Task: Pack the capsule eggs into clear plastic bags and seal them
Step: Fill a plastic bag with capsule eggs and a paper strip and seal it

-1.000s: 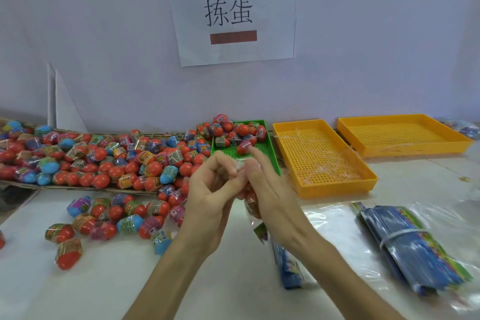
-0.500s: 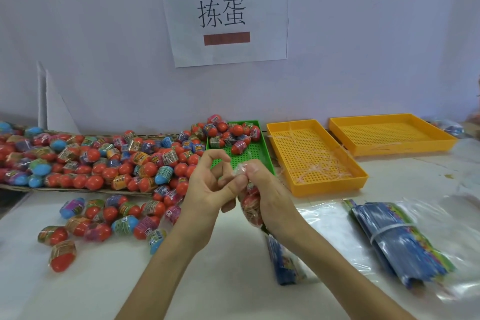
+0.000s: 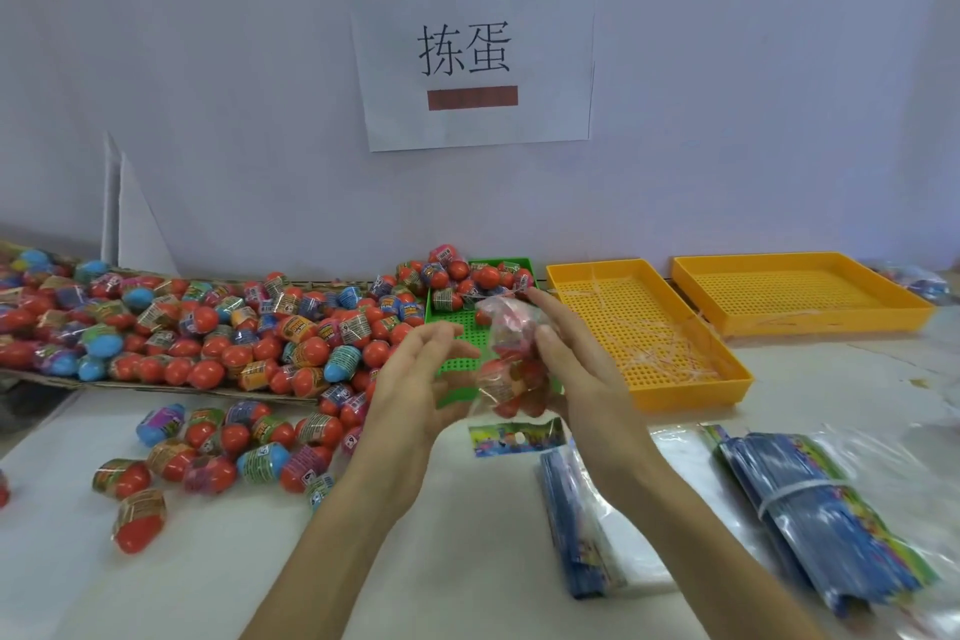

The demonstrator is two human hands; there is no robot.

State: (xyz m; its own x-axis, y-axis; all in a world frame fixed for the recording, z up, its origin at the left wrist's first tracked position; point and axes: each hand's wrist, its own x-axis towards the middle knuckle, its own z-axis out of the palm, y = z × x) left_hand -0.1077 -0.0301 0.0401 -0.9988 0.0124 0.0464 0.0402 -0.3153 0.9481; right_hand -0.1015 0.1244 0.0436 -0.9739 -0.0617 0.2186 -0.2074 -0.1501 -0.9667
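Note:
A clear plastic bag (image 3: 511, 369) filled with red capsule eggs hangs upright over the near end of the green tray (image 3: 460, 340). My right hand (image 3: 582, 369) grips the bag's right side, thumb against it and fingers stretched out. My left hand (image 3: 415, 385) is just left of the bag with its fingers spread, apart from it. A big pile of loose capsule eggs (image 3: 218, 327), mostly red with some blue, covers a cardboard sheet at the left. More eggs (image 3: 218, 447) lie scattered on the white table in front.
Two yellow perforated trays (image 3: 644, 327) (image 3: 800, 291) stand at the right, the nearer one holding thin plastic strips. Bundles of blue printed bags (image 3: 810, 515) (image 3: 576, 530) lie at the front right. A colourful printed strip (image 3: 514, 437) lies below the bag. A paper sign (image 3: 472, 47) hangs on the wall.
My hands, pinched together at the bag's top before, have parted. The left hand has let go and opened. The right hand has lifted the filled bag up toward the green tray.

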